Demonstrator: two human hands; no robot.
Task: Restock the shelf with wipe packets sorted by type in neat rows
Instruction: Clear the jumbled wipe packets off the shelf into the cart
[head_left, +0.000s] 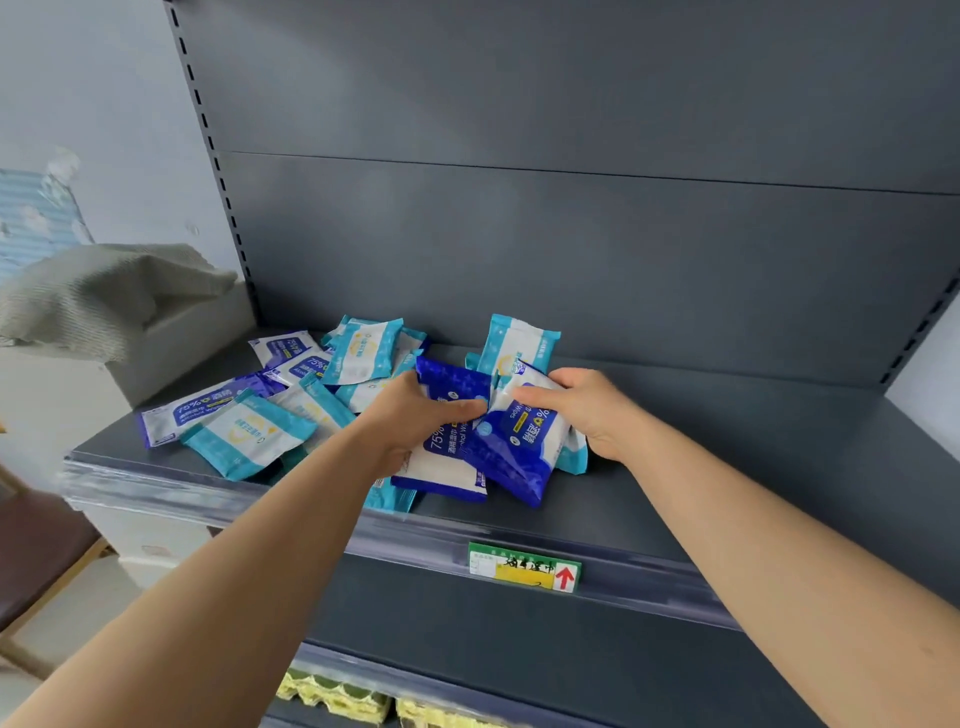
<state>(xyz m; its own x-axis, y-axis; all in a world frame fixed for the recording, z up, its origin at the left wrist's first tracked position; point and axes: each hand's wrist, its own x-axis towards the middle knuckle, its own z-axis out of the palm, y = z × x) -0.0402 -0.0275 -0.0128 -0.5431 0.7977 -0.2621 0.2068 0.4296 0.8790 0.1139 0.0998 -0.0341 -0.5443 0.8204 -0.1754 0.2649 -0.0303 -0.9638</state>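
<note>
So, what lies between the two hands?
In the head view, two overlapping dark blue wipe packets lie between the left hand and the right hand, which hold them.

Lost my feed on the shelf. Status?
Left hand grips dark blue plastic wipe packet, right hand a second blue packet. Unsorted teal and blue packets crowd grey metal shelf.

Premises: retail shop. Evidence: dark grey metal display shelf w/ panelled back wall and slotted upright at the left edge. A clear plastic label strip ran along the shelf's front edge. A green/yellow price tag w/ red arrow sat in it near centre. Many wipe packets, 2 types, were heaped toward the shelf's left end. Yellow packaged goods sat on the tier below.
</note>
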